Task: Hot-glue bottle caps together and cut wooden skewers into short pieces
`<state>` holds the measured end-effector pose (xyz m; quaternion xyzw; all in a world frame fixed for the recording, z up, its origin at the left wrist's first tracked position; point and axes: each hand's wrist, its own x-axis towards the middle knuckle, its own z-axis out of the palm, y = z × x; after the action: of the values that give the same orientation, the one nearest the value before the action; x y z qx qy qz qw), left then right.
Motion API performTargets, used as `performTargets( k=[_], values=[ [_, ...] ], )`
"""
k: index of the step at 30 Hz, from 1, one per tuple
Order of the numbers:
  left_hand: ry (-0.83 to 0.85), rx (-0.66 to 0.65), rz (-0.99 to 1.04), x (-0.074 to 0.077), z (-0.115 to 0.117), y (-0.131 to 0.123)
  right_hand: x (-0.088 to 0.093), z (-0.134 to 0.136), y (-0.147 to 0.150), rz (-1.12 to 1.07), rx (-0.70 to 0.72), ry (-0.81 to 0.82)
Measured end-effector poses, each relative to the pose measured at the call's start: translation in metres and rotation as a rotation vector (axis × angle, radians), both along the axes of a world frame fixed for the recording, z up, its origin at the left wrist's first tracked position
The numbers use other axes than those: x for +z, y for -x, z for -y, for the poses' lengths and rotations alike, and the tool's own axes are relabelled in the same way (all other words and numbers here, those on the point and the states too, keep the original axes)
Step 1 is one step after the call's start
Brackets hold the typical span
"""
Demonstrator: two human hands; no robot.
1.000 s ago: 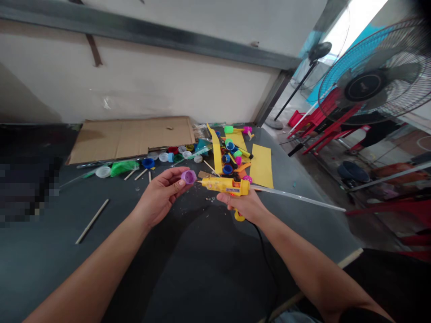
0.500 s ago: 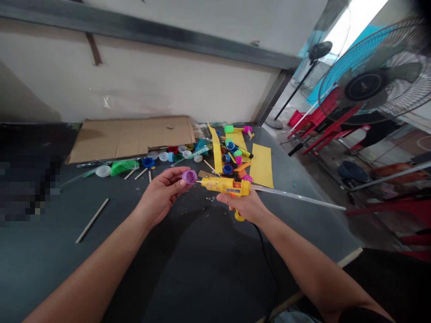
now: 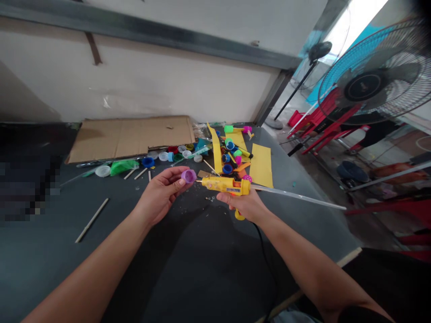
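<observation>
Between the thumb and fingers of my left hand (image 3: 164,193) is a purple bottle cap (image 3: 189,176), its hollow side facing me. My right hand (image 3: 244,204) grips a yellow hot glue gun (image 3: 224,185) by its handle. The gun's metal nozzle points left and sits right at the cap's edge; whether they touch I cannot tell. A long clear glue stick (image 3: 299,198) sticks out of the back of the gun. A small red light glows on its body, and a black cord (image 3: 264,251) hangs below.
Several bottle caps, a blue one (image 3: 148,162) among them, lie before a flat cardboard sheet (image 3: 134,134). Yellow card (image 3: 261,165) and colourful pieces lie at the back right. A thin wooden stick (image 3: 92,220) rests on the dark table (image 3: 188,269). A fan (image 3: 365,85) stands at right.
Almost nothing differs. The purple cap has shifted very slightly left and up in my left hand, while the glue gun stays in place.
</observation>
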<state>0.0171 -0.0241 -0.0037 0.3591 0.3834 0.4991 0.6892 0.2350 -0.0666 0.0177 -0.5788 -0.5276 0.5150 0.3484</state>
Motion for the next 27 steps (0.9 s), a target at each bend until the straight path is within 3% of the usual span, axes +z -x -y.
performTargets(
  k=[14, 27],
  values=[
    [0.001, -0.02, -0.026, -0.001, 0.001, -0.002, -0.01, 0.001, 0.0, -0.047, 0.012, 0.014],
    [0.008, -0.03, -0.094, 0.0, 0.003, -0.003, 0.008, 0.003, 0.004, -0.015, 0.013, 0.014]
  ],
)
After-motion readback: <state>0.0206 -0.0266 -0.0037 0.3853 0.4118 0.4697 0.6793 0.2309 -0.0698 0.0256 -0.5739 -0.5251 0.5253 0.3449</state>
